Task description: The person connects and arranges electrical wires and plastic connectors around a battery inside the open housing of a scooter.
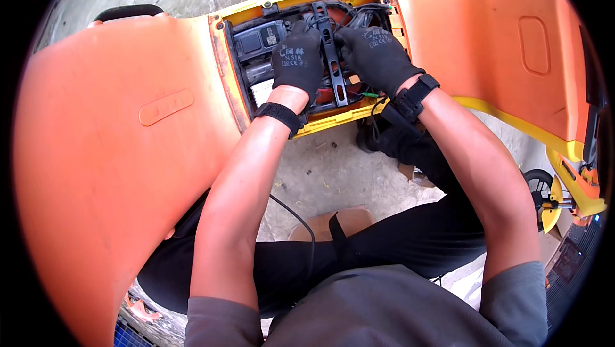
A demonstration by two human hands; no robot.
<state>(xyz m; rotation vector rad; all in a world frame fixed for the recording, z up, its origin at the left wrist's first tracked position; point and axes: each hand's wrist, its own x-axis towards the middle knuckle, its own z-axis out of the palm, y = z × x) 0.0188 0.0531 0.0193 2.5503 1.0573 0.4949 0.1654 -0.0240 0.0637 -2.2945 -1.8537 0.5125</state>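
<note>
Both of my hands wear black work gloves and reach into an open compartment (237,100) with a yellow-edged frame in an orange vehicle body. My left hand (298,62) is closed, its fingertips bent down among black cables beside a black box-shaped unit (259,38). On the other side of a black perforated metal bracket (334,68), my right hand (379,56) is also closed, near a bundle of dark cables (371,15). What the fingertips grip is hidden by the gloves and wiring. A green connector (369,95) shows below my right hand.
Smooth orange body panels (122,91) lie on both sides of the compartment. A black handle (131,11) stands up at the far left. Below the frame, a black cable (300,219) hangs by my leg. A small wheel (539,187) and yellow parts are at the right.
</note>
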